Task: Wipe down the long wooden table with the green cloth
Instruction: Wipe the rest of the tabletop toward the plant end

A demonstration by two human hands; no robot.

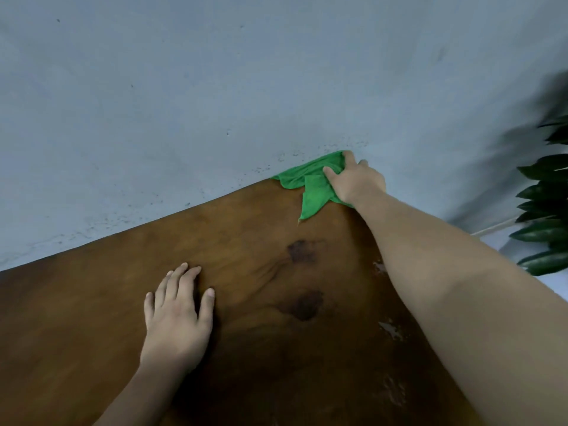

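Cloth (310,182) pressed into the desk's (92,318) far right corner, against the wall (215,87).
Right hand (356,179) clutches it to reach the edge; left hand (178,315) lies flat and released, bracing.

Grey wall (215,87), dark-leaved plant (544,210)

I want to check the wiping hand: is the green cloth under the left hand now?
No, the green cloth is under the right hand at the table's far corner, while the left hand rests flat on bare wood.
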